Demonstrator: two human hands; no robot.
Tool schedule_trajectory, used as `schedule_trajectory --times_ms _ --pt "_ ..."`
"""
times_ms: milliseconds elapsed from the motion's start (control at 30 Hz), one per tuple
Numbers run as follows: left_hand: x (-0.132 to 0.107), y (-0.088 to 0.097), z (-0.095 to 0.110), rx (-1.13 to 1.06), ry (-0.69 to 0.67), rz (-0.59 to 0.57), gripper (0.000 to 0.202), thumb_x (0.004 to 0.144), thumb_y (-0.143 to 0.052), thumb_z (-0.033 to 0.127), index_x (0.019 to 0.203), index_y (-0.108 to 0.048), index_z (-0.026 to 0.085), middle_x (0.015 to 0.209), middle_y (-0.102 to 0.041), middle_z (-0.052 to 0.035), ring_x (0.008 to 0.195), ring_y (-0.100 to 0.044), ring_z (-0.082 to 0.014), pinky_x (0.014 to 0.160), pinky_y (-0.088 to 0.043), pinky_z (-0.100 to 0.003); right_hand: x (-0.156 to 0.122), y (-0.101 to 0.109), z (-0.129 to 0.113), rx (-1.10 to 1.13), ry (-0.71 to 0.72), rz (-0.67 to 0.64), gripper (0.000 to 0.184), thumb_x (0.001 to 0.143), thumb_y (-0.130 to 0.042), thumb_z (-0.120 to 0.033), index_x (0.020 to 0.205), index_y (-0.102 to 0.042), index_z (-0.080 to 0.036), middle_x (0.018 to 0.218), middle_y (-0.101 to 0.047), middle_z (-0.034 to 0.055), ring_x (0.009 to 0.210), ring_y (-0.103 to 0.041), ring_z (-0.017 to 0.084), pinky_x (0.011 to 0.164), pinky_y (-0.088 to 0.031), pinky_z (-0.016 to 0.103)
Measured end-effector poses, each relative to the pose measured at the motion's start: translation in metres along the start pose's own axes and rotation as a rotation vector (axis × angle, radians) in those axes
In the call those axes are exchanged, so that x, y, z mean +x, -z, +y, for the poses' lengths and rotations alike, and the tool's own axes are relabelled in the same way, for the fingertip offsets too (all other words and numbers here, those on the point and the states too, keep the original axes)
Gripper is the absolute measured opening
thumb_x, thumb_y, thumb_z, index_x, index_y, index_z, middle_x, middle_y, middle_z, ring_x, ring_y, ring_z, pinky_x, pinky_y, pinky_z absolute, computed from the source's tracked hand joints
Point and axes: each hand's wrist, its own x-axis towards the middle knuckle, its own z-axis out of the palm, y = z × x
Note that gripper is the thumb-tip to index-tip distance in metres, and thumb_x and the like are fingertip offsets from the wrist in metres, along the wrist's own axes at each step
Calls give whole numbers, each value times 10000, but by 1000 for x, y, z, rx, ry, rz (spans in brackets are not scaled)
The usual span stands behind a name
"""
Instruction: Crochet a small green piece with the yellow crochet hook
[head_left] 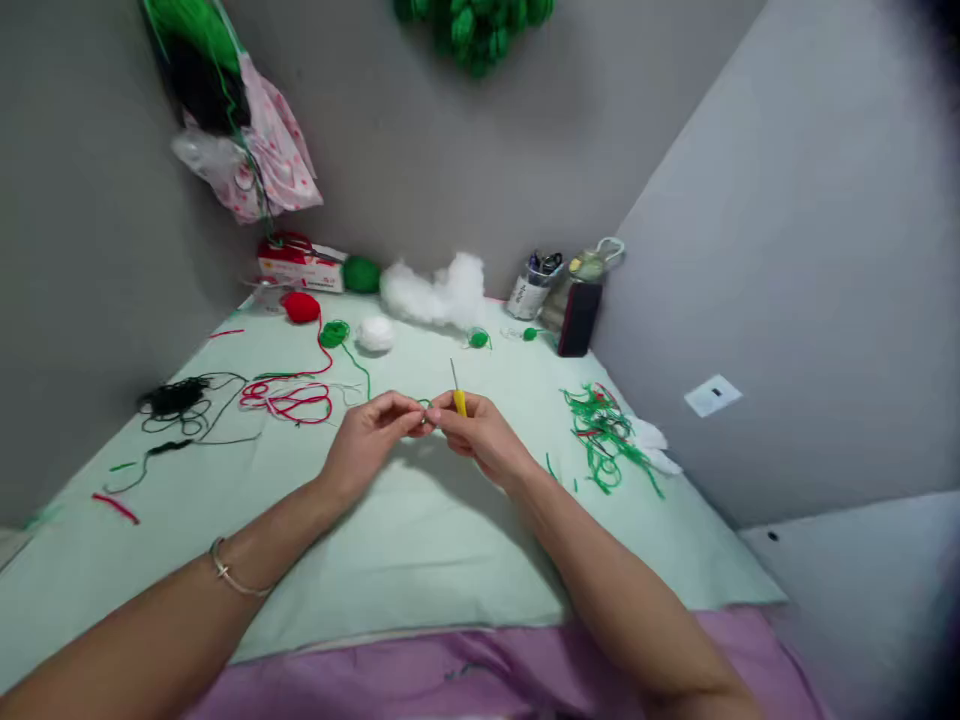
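My right hand is closed round a crochet hook with a yellow handle; its metal tip points up and away. My left hand pinches a bit of green yarn right beside the hook, fingertips of both hands touching. A green strand runs from there back to a small green yarn ball. Both hands hover over the pale green cloth in the middle of the surface.
Red yarn ball, red strand tangle, black yarn tangle lie left. White stuffing, a white ball, a darker green ball and a red-white box sit at the back. Green scraps lie right; a pen cup stands at the back right.
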Motion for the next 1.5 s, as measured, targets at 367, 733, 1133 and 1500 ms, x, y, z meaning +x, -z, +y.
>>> schedule_trajectory --times_ms 367,733,1133,1500 --pt "-2 -4 1 -98 75 -63 369 816 -837 534 945 -806 189 956 -780 -58 888 -708 -218 884 -559 -351 4 8 3 -107 20 11 341 655 -911 -433 755 -705 -180 647 -669 -43 481 -294 42 490 -156 267" --pt "1 2 -1 -45 -11 31 194 773 -862 391 835 -819 212 843 -761 -30 822 -652 -192 842 -502 -325 8 14 7 -172 90 115 316 717 -806 -420 910 -696 -195 764 -754 16 589 -491 102 517 -233 261" --pt "0 -1 -4 57 -98 -1 175 777 -831 368 821 -775 208 795 -723 -15 746 -659 -191 776 -535 -340 5 7 6 -199 96 17 346 715 -851 -441 887 -666 -206 681 -648 -44 582 -480 98 549 -293 257" --pt "-2 -2 1 39 -16 -1 234 752 -847 368 838 -705 203 772 -710 15 709 -665 -163 729 -554 -309 3 7 3 -232 121 5 372 708 -881 -451 908 -694 -199 708 -650 -40 615 -487 100 571 -329 255"
